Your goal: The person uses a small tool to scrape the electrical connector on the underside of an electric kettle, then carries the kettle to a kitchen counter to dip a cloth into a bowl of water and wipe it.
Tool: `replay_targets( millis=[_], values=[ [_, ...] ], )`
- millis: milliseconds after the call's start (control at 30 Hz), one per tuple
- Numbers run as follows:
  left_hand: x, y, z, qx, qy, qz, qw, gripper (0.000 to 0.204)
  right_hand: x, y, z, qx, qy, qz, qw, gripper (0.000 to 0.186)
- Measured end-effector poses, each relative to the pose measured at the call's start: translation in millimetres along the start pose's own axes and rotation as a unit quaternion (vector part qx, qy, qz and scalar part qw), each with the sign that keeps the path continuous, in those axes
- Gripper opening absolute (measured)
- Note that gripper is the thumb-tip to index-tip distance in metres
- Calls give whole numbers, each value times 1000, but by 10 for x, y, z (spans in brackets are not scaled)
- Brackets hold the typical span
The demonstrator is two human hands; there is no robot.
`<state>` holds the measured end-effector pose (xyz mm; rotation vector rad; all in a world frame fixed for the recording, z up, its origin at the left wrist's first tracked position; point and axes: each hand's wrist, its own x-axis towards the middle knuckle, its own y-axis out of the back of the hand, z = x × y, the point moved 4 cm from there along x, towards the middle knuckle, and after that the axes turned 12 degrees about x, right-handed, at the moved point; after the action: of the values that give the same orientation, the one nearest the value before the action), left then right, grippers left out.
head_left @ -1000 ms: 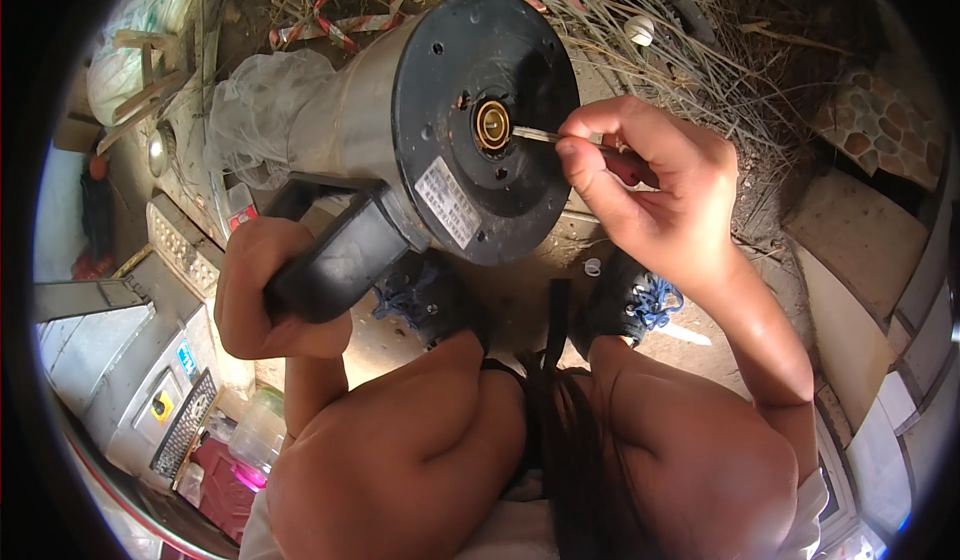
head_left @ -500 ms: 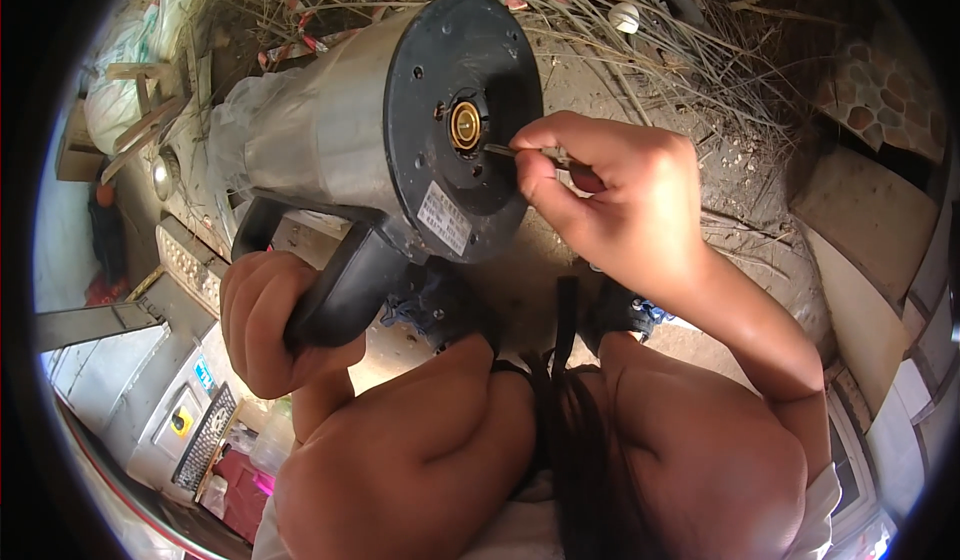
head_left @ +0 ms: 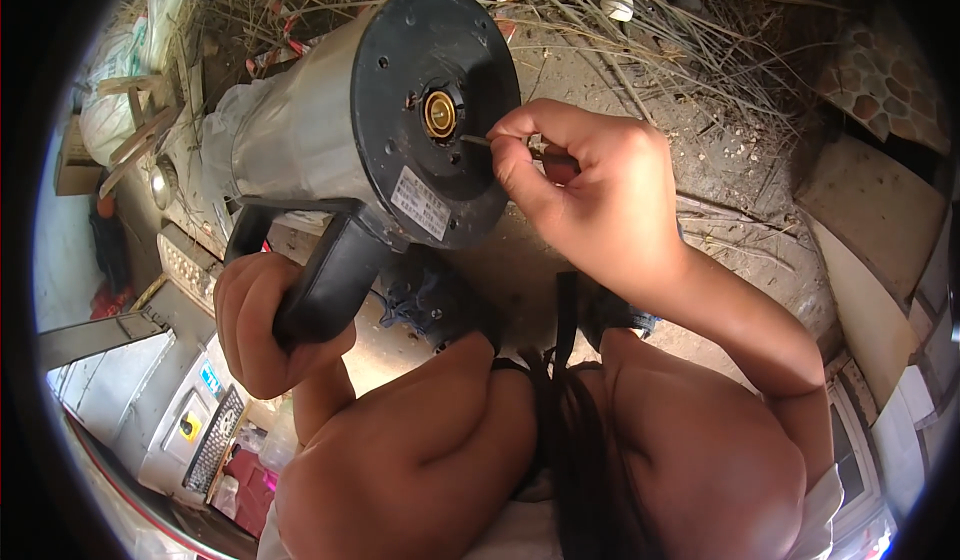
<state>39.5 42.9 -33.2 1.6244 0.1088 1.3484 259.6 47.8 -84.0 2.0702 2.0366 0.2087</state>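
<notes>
A stainless-steel electric kettle [head_left: 292, 110] is held tipped on its side, its round black base [head_left: 435, 55] turned toward me. In the middle of that base sits a brass-coloured ring connector [head_left: 439, 114], with small screw holes around it and a white label [head_left: 418, 203] below. My left hand [head_left: 262, 325] is wrapped round the kettle's black handle [head_left: 325, 275]. Between thumb and forefinger, my right hand [head_left: 590, 175] pinches a thin metal tool [head_left: 474, 139]. Its tip lies beside the connector; whether it touches the base cannot be told. The fingers hide most of the tool.
My bent knees and shoes [head_left: 425, 295] are below the kettle. Dry twigs [head_left: 690, 45] and a white round object [head_left: 617, 5] lie on the dirt ground beyond. Boards [head_left: 870, 210] lean at the right. A metal cabinet [head_left: 165, 430] stands at the lower left.
The kettle has shifted a little to the left and up, with both hands moving along with it. The tool's tip stays beside the connector, and both grips look the same.
</notes>
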Motion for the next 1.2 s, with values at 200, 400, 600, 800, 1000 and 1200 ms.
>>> replay_targets(
  millis=[200,400,600,800,1000,1200],
  values=[
    [-80,90,-240,-37,-60,-48,996,39,21,17,40,9,-23,10,1000,8],
    [107,-9,24,-20,-35,-23,999,43,32,-19,68,13,-4,21,1000,9],
    [67,-5,-5,-33,-20,-16,999,41,28,-18,103,4,46,79,996,5],
    [59,24,-10,-34,-5,-11,999,37,48,-20,18,-13,86,71,994,6],
    [73,29,3,-35,5,-10,999,32,69,-110,-36,18,76,48,996,7],
    [64,21,-14,-33,15,-12,999,28,12,-125,14,-21,49,31,998,8]
  ],
)
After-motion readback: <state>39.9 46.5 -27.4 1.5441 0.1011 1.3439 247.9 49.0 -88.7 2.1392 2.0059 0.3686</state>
